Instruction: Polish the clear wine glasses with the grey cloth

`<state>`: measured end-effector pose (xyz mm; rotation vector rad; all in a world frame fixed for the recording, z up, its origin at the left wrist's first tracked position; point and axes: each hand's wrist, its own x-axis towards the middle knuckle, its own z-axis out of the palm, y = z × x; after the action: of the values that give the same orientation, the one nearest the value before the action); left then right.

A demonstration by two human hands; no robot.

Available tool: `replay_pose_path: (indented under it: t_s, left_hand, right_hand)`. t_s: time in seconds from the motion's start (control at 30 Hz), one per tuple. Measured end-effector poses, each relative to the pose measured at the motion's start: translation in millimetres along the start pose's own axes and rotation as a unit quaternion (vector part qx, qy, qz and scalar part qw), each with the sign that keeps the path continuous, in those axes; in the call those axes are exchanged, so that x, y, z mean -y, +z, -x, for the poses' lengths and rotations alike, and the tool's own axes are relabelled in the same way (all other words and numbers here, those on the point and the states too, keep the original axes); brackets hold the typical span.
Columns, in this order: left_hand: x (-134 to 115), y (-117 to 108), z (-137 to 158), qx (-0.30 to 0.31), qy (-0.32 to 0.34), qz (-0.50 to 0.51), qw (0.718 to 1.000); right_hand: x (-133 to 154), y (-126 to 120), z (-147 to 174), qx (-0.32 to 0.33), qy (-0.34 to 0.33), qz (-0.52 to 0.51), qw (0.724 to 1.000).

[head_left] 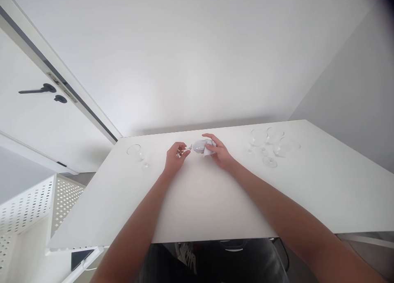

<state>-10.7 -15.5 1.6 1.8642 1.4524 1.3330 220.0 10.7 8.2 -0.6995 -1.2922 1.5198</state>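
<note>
Wine glass [198,147]: held on its side over the far half of the tabletop [203,201], bowl toward my right, stem toward my left. Contact with the surface: cannot tell.

Nearest: front edge of the tabletop, above my legs [261,262]. No raised lip seen, so a glass let slip could roll this way and drop off.

Left grip [175,156]: fingers curled nearly closed around the stem end; exact contact at the foot unclear. Suspected weak point is the thin stem. If the bowl were turned while this side held rigid, the twist would gather there and might snap it.

Right grip [220,152]: partly closed over the bowl end through a white cloth [208,151], thumb pressing, index finger extended loosely on the far side. Cloth could slide on smooth glass and lose the bowl; too hard a squeeze near the rim could crack the wall. Rim is covered, so damage there would go unnoticed.

Outward on my left: one clear wine glass [139,155], upright, outline faint against white, easily clipped by a wide sweep.

Outward on my right: three more wine glasses [281,147], upright and close together. One knocked would probably topple its neighbours.

Farthest: wall [191,61]; overreaching could strike glass against it.
</note>
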Motion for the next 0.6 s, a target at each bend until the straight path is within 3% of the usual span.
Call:
replay_pose_path:
  t_s: [0.2, 0.37, 0.47, 0.6]
  left_hand:
    - [10, 0, 0, 0.034, -0.08, 0.092, 0.992]
    - [2, -2, 0, 0.097, -0.076, 0.111, 0.986]
    - [-4, -3, 1, 0.103, -0.066, 0.11, 0.986]
    - [-3, -4, 2, 0.106, -0.095, 0.181, 0.973]
  right_hand:
    - [-3, 0, 4, -0.012, -0.103, 0.137, 0.985]
    - [-7, -6, 0, -0.054, -0.088, 0.087, 0.991]
    - [-6, -5, 0, -0.057, -0.1, 0.082, 0.99]
    - [-5, -1, 0, -0.066, -0.129, 0.106, 0.984]
